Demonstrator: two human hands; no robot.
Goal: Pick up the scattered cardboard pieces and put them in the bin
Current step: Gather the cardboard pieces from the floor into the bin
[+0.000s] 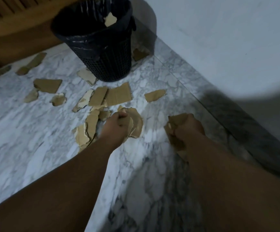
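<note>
Several torn brown cardboard pieces lie scattered on the marble floor [35, 131]. My left hand [117, 127] is closed on a rounded cardboard piece [137, 123] near the floor's middle. My right hand [188, 131] grips a crumpled cardboard piece [177, 119] further right. The black mesh bin [105, 47] with a dark liner stands at the back; one cardboard scrap [110, 20] rests inside against its rim. Larger pieces [118, 96] lie between my hands and the bin.
A wooden furniture edge [18, 30] runs along the back left. A pale wall [228, 39] with a dark marble skirting [244, 124] borders the right side. One cardboard scrap [140, 53] lies behind the bin by the wall.
</note>
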